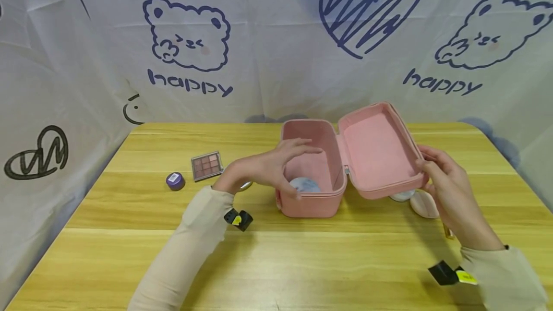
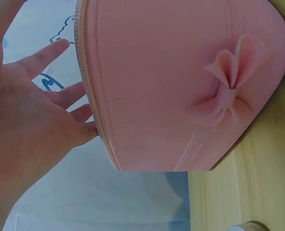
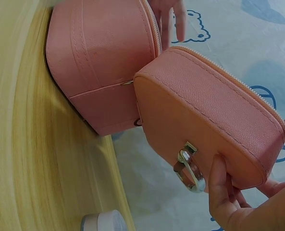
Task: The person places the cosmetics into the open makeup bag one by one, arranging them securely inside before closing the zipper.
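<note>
A pink cosmetic case (image 1: 311, 205) stands on the table with its lid (image 1: 376, 152) swung out to the right. Spread over the case's opening, my left hand (image 1: 285, 162) has its fingers apart and nothing between them; the thumb is near the front rim. Inside the case lies a round, bluish-white item (image 1: 305, 185). My right hand (image 1: 449, 186) grips the lid's outer edge, thumb on one side and fingers on the other. A pink bow (image 2: 229, 91) decorates the case's side in the left wrist view, and a metal ring handle (image 3: 190, 171) hangs on the lid.
Left of the case are an eyeshadow palette (image 1: 207, 166) and a small purple jar (image 1: 175, 181). A round gold-rimmed item (image 1: 246, 186) is partly behind my left wrist. Under the lid's right side lie a whitish round item (image 1: 402, 196) and a beige puff (image 1: 424, 204).
</note>
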`<action>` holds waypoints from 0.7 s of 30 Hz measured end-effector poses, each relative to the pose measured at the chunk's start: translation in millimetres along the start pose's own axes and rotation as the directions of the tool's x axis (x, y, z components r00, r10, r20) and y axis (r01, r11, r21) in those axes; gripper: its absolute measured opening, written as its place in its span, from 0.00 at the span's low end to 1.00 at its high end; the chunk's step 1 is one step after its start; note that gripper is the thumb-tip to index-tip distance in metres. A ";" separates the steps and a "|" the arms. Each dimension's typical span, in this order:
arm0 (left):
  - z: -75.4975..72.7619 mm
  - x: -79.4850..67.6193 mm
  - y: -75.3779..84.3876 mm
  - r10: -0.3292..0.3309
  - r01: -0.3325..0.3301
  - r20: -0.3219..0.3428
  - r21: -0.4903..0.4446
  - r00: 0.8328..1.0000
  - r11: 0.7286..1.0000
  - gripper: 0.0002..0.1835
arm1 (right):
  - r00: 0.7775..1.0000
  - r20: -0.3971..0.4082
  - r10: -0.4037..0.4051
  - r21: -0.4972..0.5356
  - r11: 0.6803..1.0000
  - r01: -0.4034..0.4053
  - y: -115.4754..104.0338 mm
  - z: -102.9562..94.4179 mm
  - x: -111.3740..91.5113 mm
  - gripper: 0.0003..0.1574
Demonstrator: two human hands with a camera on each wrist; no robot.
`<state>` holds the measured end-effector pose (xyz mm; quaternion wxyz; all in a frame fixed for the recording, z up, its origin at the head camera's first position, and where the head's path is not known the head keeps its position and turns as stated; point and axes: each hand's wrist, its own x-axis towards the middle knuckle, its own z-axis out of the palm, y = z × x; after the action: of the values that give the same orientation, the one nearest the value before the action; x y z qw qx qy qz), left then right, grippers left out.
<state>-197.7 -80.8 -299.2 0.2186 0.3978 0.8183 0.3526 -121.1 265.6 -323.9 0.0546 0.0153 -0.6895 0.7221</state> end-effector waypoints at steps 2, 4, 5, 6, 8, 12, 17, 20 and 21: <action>-0.2 -0.8 -0.4 0.006 -0.006 0.000 -0.002 1.000 1.000 0.54 | 1.000 0.000 -0.001 -0.002 1.000 0.001 0.1 0.0 0.0 0.15; -0.2 -1.4 -1.2 0.007 -0.007 -0.007 -0.002 1.000 1.000 0.53 | 1.000 0.001 -0.003 -0.005 1.000 0.003 0.2 0.0 0.1 0.15; -0.2 -1.7 -1.6 0.007 -0.007 -0.010 -0.002 1.000 1.000 0.53 | 1.000 0.001 -0.003 -0.006 1.000 0.003 0.3 0.0 0.1 0.15; 0.0 -1.9 -1.9 0.009 -0.009 -0.013 -0.002 1.000 1.000 0.53 | 1.000 0.001 -0.003 -0.009 1.000 0.003 0.3 0.0 0.2 0.16; 0.0 -2.0 -2.0 0.011 -0.011 -0.018 -0.007 1.000 1.000 0.53 | 1.000 -0.001 -0.004 -0.010 1.000 0.004 0.5 -0.3 0.2 0.16; 0.6 -2.5 -1.2 0.022 -0.022 -0.028 -0.015 0.999 1.000 0.52 | 1.000 0.000 -0.009 0.000 1.000 0.009 1.2 -0.4 0.1 0.15; 2.2 -3.7 -2.3 0.014 -0.015 -0.053 -0.031 0.998 0.999 0.51 | 1.000 0.007 -0.012 0.008 1.000 0.012 1.8 -0.7 0.0 0.15; 3.4 -4.4 -3.9 0.001 -0.005 -0.067 -0.069 0.998 0.998 0.52 | 1.000 0.005 -0.008 0.000 1.000 0.008 2.1 -1.1 -0.2 0.15; 3.8 -4.7 -4.4 -0.002 -0.004 -0.070 -0.086 0.998 0.996 0.52 | 1.000 0.005 -0.007 -0.002 1.000 0.007 2.2 -1.2 -0.3 0.15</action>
<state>-194.6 -85.0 -304.6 0.2066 0.3757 0.8095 0.4012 -120.9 266.7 -326.1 0.0555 0.0193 -0.6901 0.7213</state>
